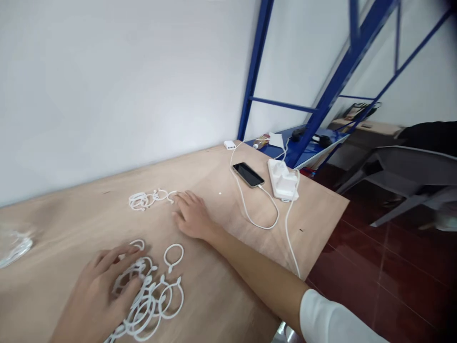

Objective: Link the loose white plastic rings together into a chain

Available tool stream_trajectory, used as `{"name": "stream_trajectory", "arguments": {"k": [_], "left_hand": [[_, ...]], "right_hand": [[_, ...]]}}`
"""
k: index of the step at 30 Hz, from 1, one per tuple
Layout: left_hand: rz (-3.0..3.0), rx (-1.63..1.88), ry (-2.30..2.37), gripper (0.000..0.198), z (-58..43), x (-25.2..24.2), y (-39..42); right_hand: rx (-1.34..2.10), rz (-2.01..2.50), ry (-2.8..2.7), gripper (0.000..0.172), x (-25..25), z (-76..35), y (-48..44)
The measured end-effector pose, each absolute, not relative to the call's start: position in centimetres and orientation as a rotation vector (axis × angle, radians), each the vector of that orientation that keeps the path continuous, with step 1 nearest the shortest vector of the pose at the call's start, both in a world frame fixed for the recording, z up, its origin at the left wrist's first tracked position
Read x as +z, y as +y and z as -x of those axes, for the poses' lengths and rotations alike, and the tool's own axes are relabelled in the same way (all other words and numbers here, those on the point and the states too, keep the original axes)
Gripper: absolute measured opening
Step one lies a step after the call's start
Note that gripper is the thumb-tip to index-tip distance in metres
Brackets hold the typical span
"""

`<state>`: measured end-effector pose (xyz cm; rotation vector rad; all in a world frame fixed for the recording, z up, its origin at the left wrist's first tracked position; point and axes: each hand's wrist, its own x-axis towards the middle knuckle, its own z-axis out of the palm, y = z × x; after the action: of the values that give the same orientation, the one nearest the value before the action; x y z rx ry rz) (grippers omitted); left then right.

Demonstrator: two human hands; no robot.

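White plastic rings (143, 305) lie in a loose pile at the lower left of the table. My left hand (103, 286) rests over the pile's left side, fingers apart and curved over some rings. One separate ring (173, 256) lies just above the pile. Farther back, a small row of white rings (143, 200) lies on the wood. My right hand (192, 214) is at the right end of that row, fingers spread on the table, its fingertips by the last ring.
On the wooden table (228, 276) are a phone (248, 175) on a white cable, a white power strip (282, 180) with plugs and a small white charger (229, 145). Clear plastic (14, 247) lies far left. A blue metal frame (255, 62) and grey chair (410, 162) stand right.
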<state>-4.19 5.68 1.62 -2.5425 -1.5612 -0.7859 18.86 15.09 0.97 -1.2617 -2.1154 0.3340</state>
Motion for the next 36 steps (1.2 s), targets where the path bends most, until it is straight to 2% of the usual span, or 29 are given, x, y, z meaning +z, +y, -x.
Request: {"name": "stream_trajectory", "arguments": {"k": [3,7,13,16,20,23,28,36], "left_hand": [[2.569,-0.877,-1.537,0.029,4.9,0.4,6.1],[2.508,-1.094,-1.595,0.029,4.7,-0.1,6.1],[2.376,-1.09,-1.729,0.027,3.2,1.5,5.3],[2.285,-1.074,-1.747,0.031,2.3,2.2,5.2],[2.196,-1.134,-1.792,0.054,1.1,2.8,5.0],[2.152,-1.207,-1.83,0.062,0.3,2.9,4.7],[1.986,-1.268,-1.813,0.043,-0.4,3.0,4.2],[2.052,-1.228,-1.653,0.028,-0.1,3.3,4.4]], "right_hand": [[0.292,1.312,-2.242,0.046,0.7,-18.9,15.1],[0.256,1.28,-2.283,0.041,0.4,-18.7,15.1],[0.434,1.227,-2.117,0.023,0.5,-18.3,15.3],[0.78,1.193,-1.776,0.019,1.2,-17.4,15.0],[1.531,0.913,-1.287,0.027,2.8,-16.0,13.3],[1.735,0.769,-1.158,0.026,3.6,-15.3,11.8],[1.822,0.699,-1.038,0.028,3.1,-14.5,10.8],[1.857,0.676,-1.024,0.027,2.0,-14.4,11.3]]}}
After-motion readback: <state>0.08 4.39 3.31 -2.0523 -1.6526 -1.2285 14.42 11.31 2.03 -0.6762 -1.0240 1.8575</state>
